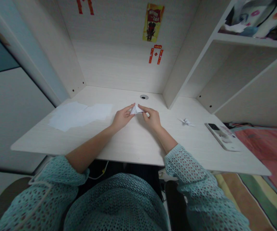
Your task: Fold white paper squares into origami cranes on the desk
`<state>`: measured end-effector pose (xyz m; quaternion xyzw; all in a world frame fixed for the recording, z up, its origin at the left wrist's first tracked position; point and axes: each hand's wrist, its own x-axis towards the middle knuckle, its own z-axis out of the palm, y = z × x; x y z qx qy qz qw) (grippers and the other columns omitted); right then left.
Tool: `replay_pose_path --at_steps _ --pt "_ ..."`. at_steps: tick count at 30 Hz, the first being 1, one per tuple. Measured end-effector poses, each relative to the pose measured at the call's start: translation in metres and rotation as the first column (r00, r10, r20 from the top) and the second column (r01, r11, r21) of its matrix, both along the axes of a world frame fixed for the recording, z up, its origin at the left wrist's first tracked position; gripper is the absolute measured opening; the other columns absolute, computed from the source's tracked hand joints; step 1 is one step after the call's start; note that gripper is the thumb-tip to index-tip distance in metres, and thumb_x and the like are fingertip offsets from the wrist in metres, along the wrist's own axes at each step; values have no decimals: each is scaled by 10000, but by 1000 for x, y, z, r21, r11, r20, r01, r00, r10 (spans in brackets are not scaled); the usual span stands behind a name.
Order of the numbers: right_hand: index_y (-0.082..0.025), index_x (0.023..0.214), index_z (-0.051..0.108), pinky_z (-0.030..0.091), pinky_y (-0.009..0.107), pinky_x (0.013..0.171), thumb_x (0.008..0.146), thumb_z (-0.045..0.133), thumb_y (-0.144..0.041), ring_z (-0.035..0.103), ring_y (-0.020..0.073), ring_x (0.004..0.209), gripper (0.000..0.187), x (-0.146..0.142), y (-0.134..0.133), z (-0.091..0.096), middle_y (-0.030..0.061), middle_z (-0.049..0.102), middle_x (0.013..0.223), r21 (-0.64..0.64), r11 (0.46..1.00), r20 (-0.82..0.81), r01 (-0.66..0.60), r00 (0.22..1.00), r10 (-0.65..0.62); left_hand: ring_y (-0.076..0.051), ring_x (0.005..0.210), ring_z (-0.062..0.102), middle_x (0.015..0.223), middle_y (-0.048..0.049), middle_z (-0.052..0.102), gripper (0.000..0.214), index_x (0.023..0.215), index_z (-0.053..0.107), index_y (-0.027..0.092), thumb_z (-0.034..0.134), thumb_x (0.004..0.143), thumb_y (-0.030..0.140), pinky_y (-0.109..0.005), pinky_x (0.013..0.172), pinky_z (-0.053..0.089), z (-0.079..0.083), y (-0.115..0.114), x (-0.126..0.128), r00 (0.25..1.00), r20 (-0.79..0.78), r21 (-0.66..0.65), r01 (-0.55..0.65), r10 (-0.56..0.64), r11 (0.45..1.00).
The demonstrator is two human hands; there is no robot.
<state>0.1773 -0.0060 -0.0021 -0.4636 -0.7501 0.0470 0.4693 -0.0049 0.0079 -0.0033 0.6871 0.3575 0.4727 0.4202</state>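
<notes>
Between my two hands, above the middle of the white desk, is a small piece of folded white paper [136, 109] with pointed, triangular folds. My left hand [122, 118] pinches its left side, thumb below and fingers along the upper edge. On the other side my right hand [152, 117] grips the right edge between thumb and fingers. A finished-looking folded paper figure [186, 122] with thin points lies on the desk to the right. Loose sheets of white paper [75, 115] overlap at the left.
The desk [133, 147] has a round cable hole [144, 97] near its back panel. A phone [221, 136] lies at the right. An upright divider [189, 57] and a loaded shelf [254, 40] rise at the right, beside a bed with a striped cover [251, 189].
</notes>
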Motion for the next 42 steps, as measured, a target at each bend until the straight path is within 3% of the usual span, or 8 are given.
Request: replay_pose_path --at_steps 7,13,16,22,26,34,42 --pt "-246 1216 592 500 302 749 829 478 -157 654 186 841 413 1 2 -4 40 698 1066 -19 1000 63 21 998 -20 -232 1089 593 1342 -128 505 683 1344 447 179 691 713 270 -425 998 414 1 2 1 995 59 -81 86 -81 993" --pt "-245 1246 567 484 307 721 849 493 -177 636 186 751 410 5 4 -1 53 715 998 -40 999 120 33 992 -28 -236 1195 520 1330 -133 518 611 1311 482 154 660 747 307 -401 1022 394 3 3 2 993 69 -35 96 -93 995" --pt "-259 1261 550 484 316 752 844 521 -193 631 185 788 422 7 4 3 48 704 1040 -65 998 110 -12 994 19 -223 1150 558 1308 -110 544 551 1301 501 172 625 782 309 -372 997 431 1 2 1 999 -13 42 36 -35 998" --pt "-265 1287 517 498 352 788 734 685 -425 627 207 875 600 3 3 1 62 670 1131 -113 983 -14 -142 990 142 -209 1081 602 1266 -65 584 508 1335 472 225 548 841 314 -322 929 481 1 -2 -3 970 -208 182 -84 122 980" --pt "-260 1212 588 503 354 782 796 612 -438 636 196 856 454 -1 4 -3 54 691 1080 -106 990 -67 -92 994 86 -209 1036 624 1225 -73 612 506 1343 462 228 540 848 301 -316 922 471 5 -5 -3 936 -300 232 -113 181 966" --pt "-263 1141 640 495 339 759 805 616 -400 629 186 804 364 -3 1 -1 42 721 957 14 999 -35 29 999 -29 -190 1011 631 1299 -38 552 484 1333 467 249 524 856 302 -294 918 451 9 -12 0 906 -371 270 -106 205 957" --pt "-260 1101 665 486 334 784 839 576 -382 625 182 820 303 -8 -2 -3 36 724 950 76 995 -42 72 997 -69 -166 907 647 1143 -28 662 477 1331 463 241 508 859 293 -263 825 468 11 -18 5 891 -374 316 -138 257 939"
